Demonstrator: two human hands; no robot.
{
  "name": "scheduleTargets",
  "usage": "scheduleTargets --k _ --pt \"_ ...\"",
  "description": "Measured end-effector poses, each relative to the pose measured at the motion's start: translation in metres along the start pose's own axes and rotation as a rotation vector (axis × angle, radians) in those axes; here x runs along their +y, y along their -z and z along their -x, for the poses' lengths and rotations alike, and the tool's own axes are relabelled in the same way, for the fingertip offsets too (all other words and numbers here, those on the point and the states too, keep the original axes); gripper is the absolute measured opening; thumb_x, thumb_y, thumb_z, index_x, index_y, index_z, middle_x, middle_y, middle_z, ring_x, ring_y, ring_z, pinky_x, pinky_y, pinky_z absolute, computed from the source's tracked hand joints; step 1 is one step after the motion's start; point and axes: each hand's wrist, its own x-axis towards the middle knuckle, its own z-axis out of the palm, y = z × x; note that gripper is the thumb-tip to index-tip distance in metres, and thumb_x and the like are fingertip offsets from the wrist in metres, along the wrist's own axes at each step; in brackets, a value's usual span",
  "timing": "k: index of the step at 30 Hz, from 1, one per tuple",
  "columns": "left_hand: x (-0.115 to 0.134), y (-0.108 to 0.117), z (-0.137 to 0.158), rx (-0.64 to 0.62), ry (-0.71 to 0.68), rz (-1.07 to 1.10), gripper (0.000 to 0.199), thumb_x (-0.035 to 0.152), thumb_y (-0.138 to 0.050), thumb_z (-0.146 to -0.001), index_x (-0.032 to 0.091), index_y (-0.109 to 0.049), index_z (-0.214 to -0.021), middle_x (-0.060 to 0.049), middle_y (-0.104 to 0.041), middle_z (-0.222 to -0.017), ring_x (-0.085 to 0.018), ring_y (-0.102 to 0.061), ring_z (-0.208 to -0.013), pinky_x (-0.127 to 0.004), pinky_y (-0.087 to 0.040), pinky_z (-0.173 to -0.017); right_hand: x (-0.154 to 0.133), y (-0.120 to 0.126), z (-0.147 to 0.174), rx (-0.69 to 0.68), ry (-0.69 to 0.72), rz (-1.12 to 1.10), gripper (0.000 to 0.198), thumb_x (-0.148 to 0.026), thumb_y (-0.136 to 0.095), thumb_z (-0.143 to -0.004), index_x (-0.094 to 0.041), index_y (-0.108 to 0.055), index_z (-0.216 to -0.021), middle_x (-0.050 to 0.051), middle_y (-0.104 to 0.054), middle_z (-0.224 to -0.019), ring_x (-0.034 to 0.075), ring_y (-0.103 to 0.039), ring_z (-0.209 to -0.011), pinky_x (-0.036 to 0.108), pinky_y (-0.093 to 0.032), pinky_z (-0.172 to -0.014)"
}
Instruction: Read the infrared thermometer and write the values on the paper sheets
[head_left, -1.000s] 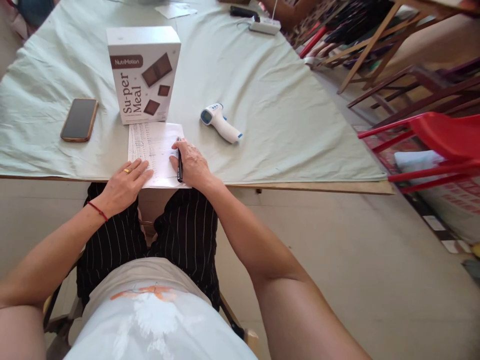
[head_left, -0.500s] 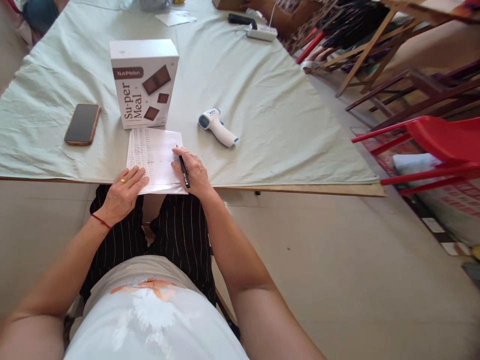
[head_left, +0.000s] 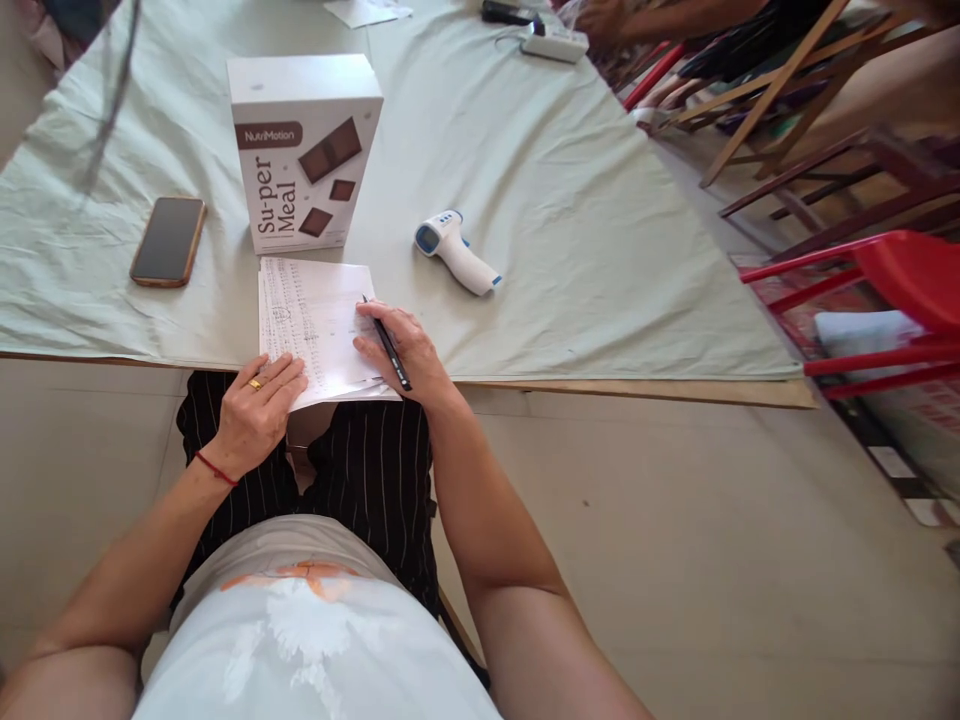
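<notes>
Several stacked sheets of paper [head_left: 330, 320] with rows of writing lie at the table's near edge, overhanging it slightly. My left hand [head_left: 262, 405] rests with fingers laid out on the lower left corner of the sheets. A black pen [head_left: 392, 350] lies in my right hand [head_left: 412, 355], which is closed round it over the right side of the paper. Just behind the sheets stands a white box [head_left: 307, 165] with brown squares and the words "Su-per Meal". Right of it lies a white and blue infrared thermometer [head_left: 457, 252].
A phone [head_left: 169, 240] lies on the cloth-covered table [head_left: 600, 270] at the left. Toward the back are a power strip [head_left: 555, 43], a black object [head_left: 510, 14] and loose paper [head_left: 367, 10]. Another person's arm [head_left: 675, 20] shows there. A red chair [head_left: 907, 280] stands at the right.
The view has shifted a little, so the table's things sit slightly differently in frame. Both hands stay at the paper, the pen still in my right hand. A dark blurred streak appears upper left.
</notes>
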Motion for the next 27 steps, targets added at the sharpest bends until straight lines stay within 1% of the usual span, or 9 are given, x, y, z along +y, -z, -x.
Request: scheduleTargets --k 9,12,14,15,18,20,23,25,27 --pt "0.003 0.009 0.000 -0.017 -0.014 0.065 0.031 0.006 -0.049 -0.103 0.017 -0.075 -0.115 -0.011 -0.077 -0.128 -0.026 -0.073 -0.124 -0.044 -0.061 -0.108 -0.004 -0.001 0.005 -0.067 0.001 0.093 0.043 -0.043 -0.058 -0.097 -0.026 -0.062 -0.137 0.012 -0.067 -0.149 0.031 -0.053 -0.151 0.060 -0.038 -0.126" --pt "-0.001 0.025 -0.006 -0.123 -0.010 0.137 0.023 0.031 -0.059 -0.108 0.015 -0.075 -0.115 -0.015 -0.075 -0.131 -0.032 -0.072 -0.126 -0.050 -0.058 -0.111 -0.006 0.000 0.006 -0.079 0.016 0.139 0.044 -0.044 -0.058 -0.099 -0.024 -0.062 -0.138 0.013 -0.066 -0.150 0.031 -0.053 -0.151 0.059 -0.039 -0.126" --pt "-0.007 0.037 -0.017 -0.239 0.019 0.237 0.055 0.065 -0.064 -0.101 0.014 -0.073 -0.122 -0.018 -0.074 -0.131 -0.037 -0.071 -0.126 -0.055 -0.055 -0.112 -0.008 0.001 0.007 -0.081 0.022 0.149 0.044 -0.045 -0.058 -0.099 -0.024 -0.062 -0.138 0.013 -0.066 -0.151 0.031 -0.053 -0.150 0.058 -0.039 -0.126" --pt "-0.011 0.041 -0.025 -0.286 0.043 0.290 0.068 0.074 -0.062 -0.097 0.013 -0.072 -0.126 -0.019 -0.075 -0.129 -0.038 -0.071 -0.123 -0.055 -0.056 -0.111 -0.009 0.000 0.007 -0.078 0.022 0.148 0.043 -0.046 -0.058 -0.100 -0.024 -0.062 -0.137 0.013 -0.066 -0.150 0.031 -0.054 -0.150 0.058 -0.038 -0.126" --pt "-0.026 0.039 -0.056 -0.353 0.177 0.317 0.066 0.067 -0.043 -0.108 0.012 -0.069 -0.133 -0.019 -0.075 -0.125 -0.035 -0.072 -0.119 -0.051 -0.059 -0.104 -0.011 -0.001 0.007 -0.062 0.015 0.152 0.043 -0.047 -0.058 -0.100 -0.024 -0.063 -0.137 0.013 -0.067 -0.149 0.032 -0.055 -0.149 0.058 -0.038 -0.126" --pt "-0.035 0.026 -0.078 -0.392 0.217 0.249 0.061 0.059 -0.040 -0.111 0.010 -0.064 -0.139 -0.021 -0.068 -0.140 -0.035 -0.063 -0.134 -0.051 -0.051 -0.115 -0.012 -0.002 0.007 -0.071 0.014 0.174 0.043 -0.047 -0.057 -0.101 -0.024 -0.062 -0.138 0.013 -0.067 -0.149 0.032 -0.055 -0.150 0.058 -0.038 -0.125" --pt "-0.042 -0.001 -0.103 -0.522 0.247 0.108 0.068 0.055 -0.056 -0.107 0.007 -0.051 -0.154 -0.025 -0.037 -0.168 -0.040 -0.030 -0.160 -0.056 -0.029 -0.131 -0.015 0.002 0.007 -0.119 0.021 0.210 0.043 -0.043 -0.054 -0.102 -0.022 -0.061 -0.140 0.015 -0.065 -0.151 0.032 -0.053 -0.151 0.058 -0.039 -0.125" --pt "-0.042 -0.015 -0.110 -0.621 0.281 0.012 0.081 0.058 -0.066 -0.101 0.009 -0.043 -0.161 -0.026 -0.023 -0.173 -0.045 -0.016 -0.163 -0.065 -0.018 -0.131 -0.016 0.007 0.008 -0.160 0.036 0.213 0.043 -0.042 -0.054 -0.102 -0.022 -0.062 -0.139 0.015 -0.064 -0.152 0.032 -0.054 -0.150 0.057 -0.040 -0.124" --pt "-0.039 -0.021 -0.109 -0.691 0.290 -0.047 0.088 0.061 -0.068 -0.098 0.012 -0.039 -0.164 -0.027 -0.018 -0.174 -0.049 -0.013 -0.163 -0.070 -0.014 -0.129 -0.017 0.015 0.010 -0.218 0.071 0.192 0.042 -0.043 -0.056 -0.102 -0.023 -0.062 -0.138 0.015 -0.065 -0.152 0.031 -0.054 -0.150 0.056 -0.041 -0.124"
